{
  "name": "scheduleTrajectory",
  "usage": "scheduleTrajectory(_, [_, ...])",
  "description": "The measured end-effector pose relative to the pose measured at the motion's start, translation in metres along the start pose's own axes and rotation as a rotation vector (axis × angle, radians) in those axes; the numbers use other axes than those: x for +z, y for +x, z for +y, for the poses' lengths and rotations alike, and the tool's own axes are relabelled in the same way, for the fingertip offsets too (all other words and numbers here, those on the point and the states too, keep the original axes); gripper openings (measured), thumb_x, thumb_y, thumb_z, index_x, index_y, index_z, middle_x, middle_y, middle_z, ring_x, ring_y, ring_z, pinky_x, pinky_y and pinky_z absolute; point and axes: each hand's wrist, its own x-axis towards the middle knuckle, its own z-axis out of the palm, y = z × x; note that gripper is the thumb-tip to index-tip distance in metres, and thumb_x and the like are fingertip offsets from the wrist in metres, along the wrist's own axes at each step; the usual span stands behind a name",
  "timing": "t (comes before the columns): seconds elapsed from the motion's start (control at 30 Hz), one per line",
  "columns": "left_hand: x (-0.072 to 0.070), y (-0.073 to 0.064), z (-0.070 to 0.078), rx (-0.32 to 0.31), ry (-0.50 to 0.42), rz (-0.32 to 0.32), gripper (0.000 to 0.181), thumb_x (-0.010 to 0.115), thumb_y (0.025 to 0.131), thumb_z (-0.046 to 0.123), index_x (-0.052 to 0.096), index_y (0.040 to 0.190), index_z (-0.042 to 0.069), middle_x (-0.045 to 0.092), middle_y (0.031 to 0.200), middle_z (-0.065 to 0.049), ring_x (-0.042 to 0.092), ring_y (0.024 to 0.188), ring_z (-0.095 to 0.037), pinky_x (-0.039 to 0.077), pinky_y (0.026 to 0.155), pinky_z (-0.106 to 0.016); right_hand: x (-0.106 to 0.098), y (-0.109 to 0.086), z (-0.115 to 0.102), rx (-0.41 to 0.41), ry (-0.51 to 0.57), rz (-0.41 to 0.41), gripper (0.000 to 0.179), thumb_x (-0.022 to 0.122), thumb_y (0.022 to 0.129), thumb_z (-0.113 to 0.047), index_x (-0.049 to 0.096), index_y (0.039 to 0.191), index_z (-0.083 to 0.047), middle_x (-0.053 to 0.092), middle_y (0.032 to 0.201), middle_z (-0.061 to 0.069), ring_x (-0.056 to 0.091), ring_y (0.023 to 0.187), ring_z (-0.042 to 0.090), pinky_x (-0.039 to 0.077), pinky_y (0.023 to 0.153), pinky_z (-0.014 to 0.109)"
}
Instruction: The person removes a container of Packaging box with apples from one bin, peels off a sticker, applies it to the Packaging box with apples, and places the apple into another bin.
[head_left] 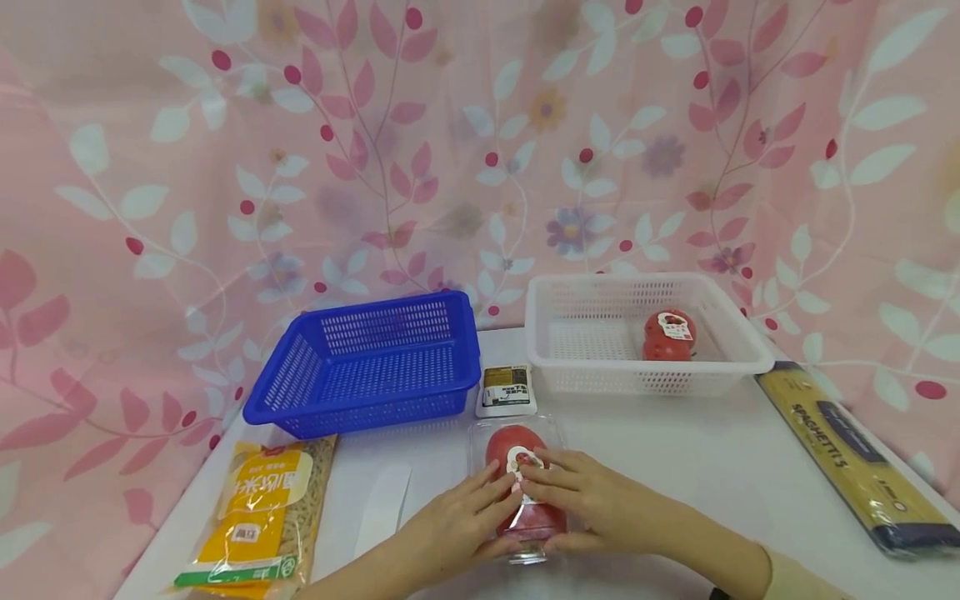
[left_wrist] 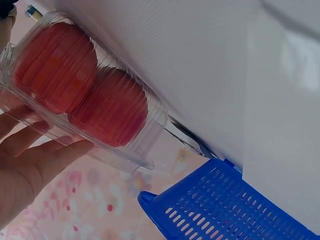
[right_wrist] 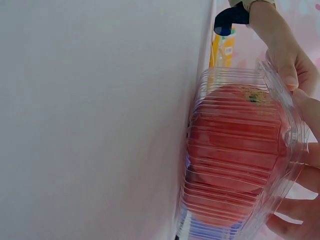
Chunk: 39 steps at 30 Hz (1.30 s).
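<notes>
A clear plastic clamshell box (head_left: 557,432) lies on the table in front of me. Inside are two red tomatoes (left_wrist: 56,65), and a white label with a tomato picture (head_left: 521,458) is on its lid. My left hand (head_left: 465,517) rests on the lid from the left, fingers extended, thumb at the near edge. From the right, my right hand (head_left: 611,504) lies on the same lid with its fingers spread and its thumb by the near edge. In the right wrist view the box's ribbed underside (right_wrist: 232,145) faces the camera, with both hands along the lid side.
Behind are a blue basket (head_left: 363,408) and a white basket (head_left: 570,367) holding another labelled tomato pack (head_left: 670,335). Between them lies a small white-and-brown packet (head_left: 507,390). A yellow pasta bag (head_left: 258,508) and a white strip (head_left: 384,508) lie left; a spaghetti pack (head_left: 855,454) lies right.
</notes>
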Motion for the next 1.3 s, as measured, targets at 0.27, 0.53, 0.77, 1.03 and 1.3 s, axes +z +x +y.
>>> scheduleTrajectory(0.27, [-0.003, -0.003, 0.002, 0.020, -0.055, 0.073, 0.037, 0.063, 0.085, 0.037, 0.065, 0.109, 0.009, 0.062, 0.115, -0.009, 0.054, 0.112, -0.026, 0.047, 0.086, -0.031, -0.002, 0.002, 0.000, -0.073, -0.040, 0.138, 0.051, 0.069, 0.076, -0.047, 0.065, 0.110, -0.009, 0.063, 0.111, 0.001, 0.055, 0.106, 0.022, 0.044, 0.088, 0.038])
scheduleTrajectory(0.53, [-0.008, -0.009, -0.001, 0.012, -0.073, 0.099, 0.037, 0.067, 0.082, 0.037, 0.065, 0.109, 0.012, 0.063, 0.113, -0.003, 0.055, 0.111, -0.019, 0.046, 0.088, -0.031, -0.011, -0.003, 0.003, -0.057, -0.034, 0.171, 0.030, 0.072, 0.076, -0.038, 0.068, 0.095, -0.015, 0.065, 0.096, -0.005, 0.056, 0.091, 0.013, 0.045, 0.082, 0.030])
scheduleTrajectory(0.77, [-0.008, -0.016, -0.008, -0.142, -0.127, 0.039, 0.051, 0.064, 0.082, 0.045, 0.056, 0.122, 0.014, 0.055, 0.122, -0.004, 0.050, 0.115, -0.019, 0.045, 0.090, -0.035, -0.013, -0.013, 0.012, 0.096, -0.045, 0.133, 0.024, 0.069, 0.080, -0.031, 0.065, 0.098, -0.014, 0.064, 0.100, -0.002, 0.056, 0.091, 0.013, 0.048, 0.078, 0.030])
scheduleTrajectory(1.03, [-0.002, -0.026, -0.013, -0.405, -0.263, -0.187, 0.098, 0.050, 0.074, 0.072, 0.020, 0.146, 0.012, 0.025, 0.146, -0.014, 0.033, 0.129, -0.029, 0.042, 0.092, -0.047, -0.012, -0.023, 0.010, 0.433, 0.025, -0.075, 0.050, 0.062, 0.085, -0.039, 0.054, 0.125, -0.011, 0.052, 0.125, 0.003, 0.051, 0.111, 0.018, 0.047, 0.086, 0.040])
scheduleTrajectory(1.3, [0.002, -0.030, -0.018, -0.512, -0.413, -0.349, 0.108, 0.058, 0.067, 0.073, 0.005, 0.148, 0.025, 0.009, 0.151, -0.014, 0.036, 0.126, -0.037, 0.045, 0.084, -0.052, -0.010, -0.026, 0.006, 0.565, 0.160, -0.207, 0.067, 0.044, 0.088, -0.058, 0.036, 0.141, -0.018, 0.026, 0.148, 0.002, 0.038, 0.127, 0.021, 0.042, 0.093, 0.044])
